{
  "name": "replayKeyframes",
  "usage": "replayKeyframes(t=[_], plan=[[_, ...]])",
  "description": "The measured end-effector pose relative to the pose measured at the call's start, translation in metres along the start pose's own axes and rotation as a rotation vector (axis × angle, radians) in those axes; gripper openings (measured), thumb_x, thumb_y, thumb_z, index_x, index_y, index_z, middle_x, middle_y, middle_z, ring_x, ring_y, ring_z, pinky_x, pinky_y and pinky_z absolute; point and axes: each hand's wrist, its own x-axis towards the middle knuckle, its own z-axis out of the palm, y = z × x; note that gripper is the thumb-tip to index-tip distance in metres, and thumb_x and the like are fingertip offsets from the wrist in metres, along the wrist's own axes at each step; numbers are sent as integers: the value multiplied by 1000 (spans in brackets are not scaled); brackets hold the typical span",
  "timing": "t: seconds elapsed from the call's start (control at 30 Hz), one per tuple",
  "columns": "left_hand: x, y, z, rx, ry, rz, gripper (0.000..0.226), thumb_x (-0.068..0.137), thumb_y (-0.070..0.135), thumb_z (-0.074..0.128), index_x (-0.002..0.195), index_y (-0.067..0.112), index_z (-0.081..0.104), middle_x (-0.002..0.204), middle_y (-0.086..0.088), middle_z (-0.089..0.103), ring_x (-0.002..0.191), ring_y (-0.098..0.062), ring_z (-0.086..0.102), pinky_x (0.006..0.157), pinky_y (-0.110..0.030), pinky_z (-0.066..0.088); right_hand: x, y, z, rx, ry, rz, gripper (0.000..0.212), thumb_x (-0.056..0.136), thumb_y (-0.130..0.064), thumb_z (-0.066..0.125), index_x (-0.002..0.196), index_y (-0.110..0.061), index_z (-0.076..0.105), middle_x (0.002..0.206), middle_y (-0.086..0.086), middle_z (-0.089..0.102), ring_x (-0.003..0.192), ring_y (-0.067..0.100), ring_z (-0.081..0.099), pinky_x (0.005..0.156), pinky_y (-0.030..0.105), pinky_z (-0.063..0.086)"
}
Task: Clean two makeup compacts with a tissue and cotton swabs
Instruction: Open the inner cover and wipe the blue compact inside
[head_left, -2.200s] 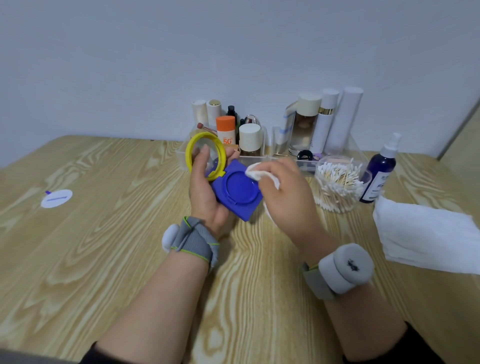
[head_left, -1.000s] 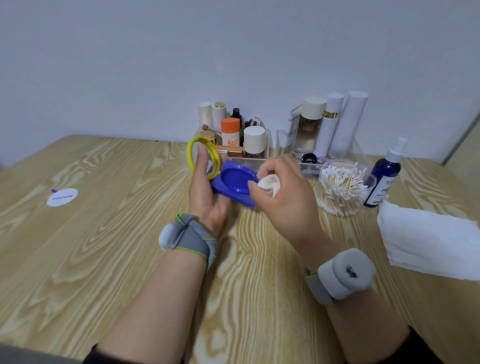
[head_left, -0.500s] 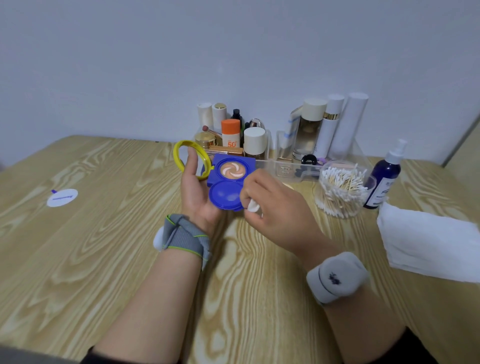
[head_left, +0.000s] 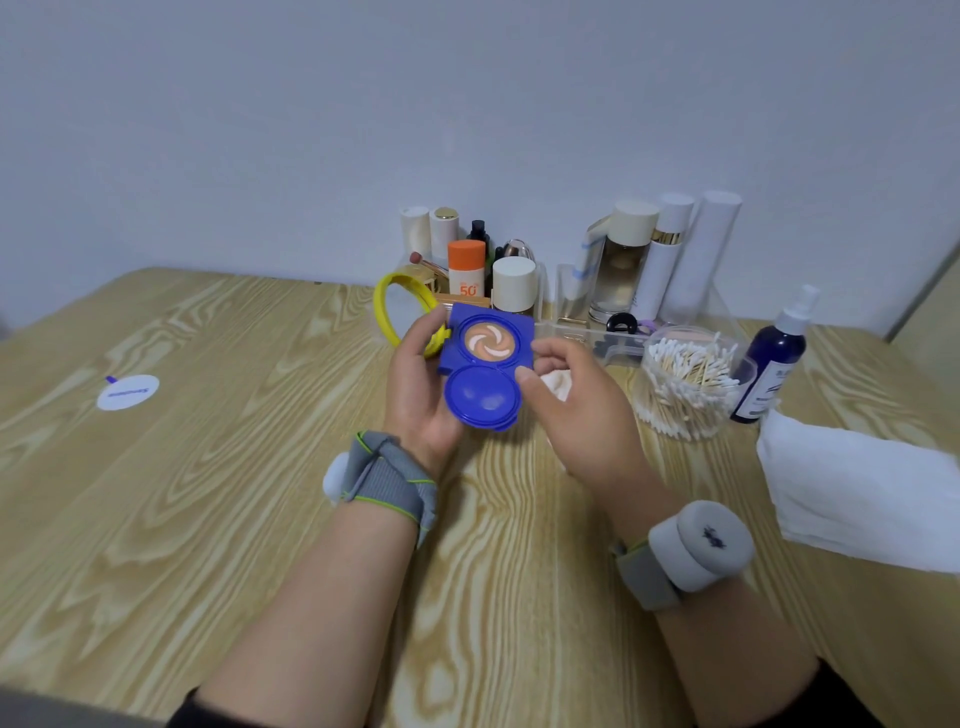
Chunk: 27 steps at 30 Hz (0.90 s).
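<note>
Likely a home dressing-table corner: a pale wood-grain table (head_left: 208, 519) against a plain wall (head_left: 260, 130), with a clear organiser (head_left: 582, 326) of skincare bottles (head_left: 626, 260), a jar of cotton swabs (head_left: 688, 379), and a dark blue spray bottle (head_left: 774, 364).

tissue (head_left: 558, 385) half hidden in right hand (head_left: 584, 415), towel (head_left: 857, 493) cut off

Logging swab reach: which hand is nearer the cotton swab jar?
Right. The right hand, holding the tissue, is beside the swab jar; the left hand, holding the open compact, is farther off.
</note>
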Motion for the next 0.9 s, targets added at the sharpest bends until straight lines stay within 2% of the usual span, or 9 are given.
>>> replayKeyframes(t=[0.13, 0.2, 0.27, 0.37, 0.47, 0.63, 0.73, 0.83, 0.9], plan=[[-2, -8, 3, 21, -29, 9, 36, 94, 30, 51, 116, 2, 60, 106, -19, 66, 94, -29, 66, 89, -40, 54, 3, -1, -2, 86, 22, -4, 22, 93, -31, 58, 114, -29, 61, 102, -16, 65, 96, -8, 57, 77, 6, 39], [-3, -12, 5, 63, -18, 4, 36, 93, 30, 52, 105, 0, 67, 102, -19, 69, 91, -30, 68, 88, -40, 55, 4, 0, -2, 52, 21, -25, 28, 93, -31, 57, 121, -26, 61, 108, -14, 64, 102, -3, 57, 84, 10, 40], [-4, -14, 6, 87, -20, -17, 44, 98, 34, 45, 101, -1, 71, 101, -21, 70, 90, -31, 70, 87, -41, 55, 5, 2, -3, -7, 25, -57, 28, 94, -29, 57, 121, -26, 61, 111, -13, 61, 103, -3, 55, 85, 4, 36], [-4, -13, 8, 83, -36, -46, 56, 101, 45, 39, 105, -1, 70, 102, -20, 71, 89, -29, 71, 84, -39, 56, 5, 4, -5, -43, 39, -81, 26, 93, -27, 58, 119, -26, 62, 113, -10, 59, 104, -3, 54, 83, -1, 33], [-6, -11, 10, 80, -57, -47, 62, 99, 51, 37, 127, 0, 58, 116, -21, 65, 100, -29, 67, 92, -40, 53, 5, 1, -6, -27, 55, -80, 25, 94, -28, 57, 119, -28, 61, 113, -11, 57, 103, -6, 53, 82, -2, 34], [-6, -8, 9, 33, -42, -19, 58, 95, 40, 44, 136, -1, 50, 127, -24, 59, 117, -34, 57, 101, -44, 47, 3, -4, -6, -18, 74, -66, 19, 93, -28, 57, 112, -30, 56, 116, -11, 53, 99, -6, 51, 79, 2, 35], [-4, -6, 8, 52, -14, 14, 62, 99, 42, 38, 144, -1, 41, 142, -30, 46, 124, -40, 48, 95, -49, 48, 1, -8, -9, 61, 90, -17, 29, 85, -29, 60, 111, -29, 47, 116, -10, 49, 96, -6, 49, 75, 5, 38], [-1, -6, 4, 78, 14, 57, 65, 100, 47, 34, 147, 3, 38, 140, -24, 48, 124, -39, 47, 102, -58, 39, 0, -11, -11, 146, 131, -3, 28, 83, -22, 58, 108, -25, 47, 109, -9, 52, 93, -2, 53, 74, 16, 42], [0, -6, 3, 86, 14, 65, 66, 98, 47, 37, 148, 4, 38, 140, -22, 49, 126, -40, 47, 101, -60, 41, 1, -12, -13, 152, 153, -7, 18, 87, -18, 57, 101, -25, 49, 97, -14, 58, 84, -5, 55, 66, 10, 40]])
